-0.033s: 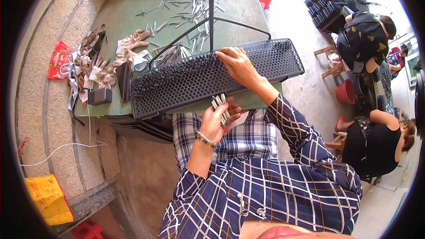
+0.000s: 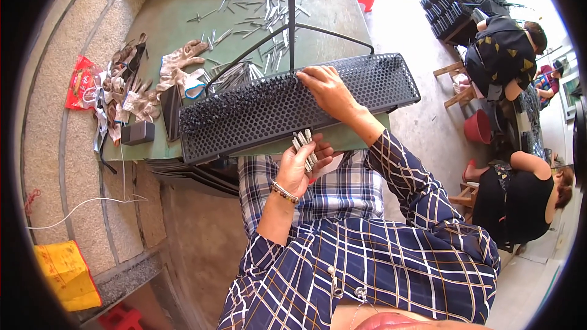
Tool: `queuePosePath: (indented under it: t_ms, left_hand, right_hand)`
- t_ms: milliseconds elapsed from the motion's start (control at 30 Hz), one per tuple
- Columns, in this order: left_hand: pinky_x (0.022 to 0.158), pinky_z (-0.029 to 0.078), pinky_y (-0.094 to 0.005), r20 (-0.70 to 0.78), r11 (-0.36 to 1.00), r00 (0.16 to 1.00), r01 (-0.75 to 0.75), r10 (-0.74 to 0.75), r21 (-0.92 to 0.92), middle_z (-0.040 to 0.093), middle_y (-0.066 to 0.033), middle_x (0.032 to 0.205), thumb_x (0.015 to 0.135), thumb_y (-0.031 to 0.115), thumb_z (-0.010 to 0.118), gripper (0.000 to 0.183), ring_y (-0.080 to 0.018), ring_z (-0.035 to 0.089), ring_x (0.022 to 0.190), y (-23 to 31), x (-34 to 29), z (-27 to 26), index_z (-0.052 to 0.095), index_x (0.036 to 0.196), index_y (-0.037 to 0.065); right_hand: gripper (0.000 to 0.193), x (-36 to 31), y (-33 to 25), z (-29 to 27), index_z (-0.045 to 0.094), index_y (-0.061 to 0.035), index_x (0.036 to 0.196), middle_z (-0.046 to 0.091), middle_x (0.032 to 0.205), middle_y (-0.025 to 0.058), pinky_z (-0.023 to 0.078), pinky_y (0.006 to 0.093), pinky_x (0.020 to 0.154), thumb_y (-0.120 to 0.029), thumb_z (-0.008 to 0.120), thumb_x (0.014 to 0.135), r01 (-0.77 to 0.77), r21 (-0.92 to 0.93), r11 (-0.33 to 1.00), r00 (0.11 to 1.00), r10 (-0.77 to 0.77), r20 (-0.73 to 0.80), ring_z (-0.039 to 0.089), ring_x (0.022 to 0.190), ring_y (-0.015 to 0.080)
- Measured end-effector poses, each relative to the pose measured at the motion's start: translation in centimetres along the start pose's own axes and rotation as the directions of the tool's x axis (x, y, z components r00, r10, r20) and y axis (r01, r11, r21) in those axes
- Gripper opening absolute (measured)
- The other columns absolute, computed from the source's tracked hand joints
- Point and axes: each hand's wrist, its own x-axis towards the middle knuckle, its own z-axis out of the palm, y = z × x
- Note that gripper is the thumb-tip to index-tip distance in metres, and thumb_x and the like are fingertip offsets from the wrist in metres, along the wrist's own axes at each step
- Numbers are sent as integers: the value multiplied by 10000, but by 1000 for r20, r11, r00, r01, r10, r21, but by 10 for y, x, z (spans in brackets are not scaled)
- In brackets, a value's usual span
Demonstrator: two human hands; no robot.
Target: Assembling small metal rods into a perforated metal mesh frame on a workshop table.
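A long black perforated rack [image 2: 263,122] lies across the near edge of the green table. Small dark pieces [image 2: 229,101] stand packed in the holes of its left and back part; the right part shows bare holes. My right hand [image 2: 327,88] rests over the rack's middle, at the end of the packed rows. Its fingers are bent together at the tips, and what they pinch is too small to make out. Just below the rack's front edge, my left hand [image 2: 299,162] is closed round a bundle of short silvery metal rods [image 2: 304,146], their ends pointing up.
Many loose metal rods lie scattered on the table [image 2: 330,6]. Stained work gloves [image 2: 180,61], a dark box [image 2: 138,132] and a red packet [image 2: 82,85] are at the left. A thin black frame [image 2: 292,24] rises behind the rack. Two seated people [image 2: 504,55] work at the right.
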Motion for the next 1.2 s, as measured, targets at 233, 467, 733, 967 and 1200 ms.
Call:
queuePosePath:
  t_ms: [233,467,733,967,1200]
  left_hand:
    - [764,573,-316,23,1000,1000,-16,16,3,629,-143,1006,925,127,497,286,-227,639,909,1,-1,0,534,1158,-33]
    - [760,572,-303,18,1000,1000,-8,8,15,629,-137,1009,924,133,507,288,-221,638,912,5,-2,3,536,1157,-33]
    - [759,568,-296,14,995,998,-60,59,81,632,-137,1026,923,130,513,277,-219,635,940,5,-1,0,548,1147,-31]
    - [760,581,-338,43,999,998,-40,42,-28,628,-163,1018,937,108,438,264,-246,645,920,18,-6,6,545,1121,-48]
    - [800,579,-390,149,993,982,-108,115,-54,622,-154,1035,949,123,423,249,-248,641,928,18,-5,5,532,1111,-32]
  right_hand:
    - [277,-1,-1,2,595,-14,1081,571,1041,115,412,375,871,-31,554,807,-28,43,999,1000,27,16,543,970,279]
    - [252,3,-5,-4,614,2,1046,574,1040,126,413,380,872,-39,559,804,-1,33,999,999,0,54,541,975,289]
    - [325,-1,-9,-9,606,-17,1079,570,1046,130,410,391,893,16,555,760,0,2,1000,998,-1,69,533,999,297]
    - [169,-3,-31,-31,678,-21,920,636,892,128,488,357,735,-155,649,820,-336,392,856,941,288,177,614,823,297]
    - [276,-12,-54,-38,681,48,890,660,756,64,472,244,603,-220,690,823,-768,539,347,638,329,697,568,677,73]
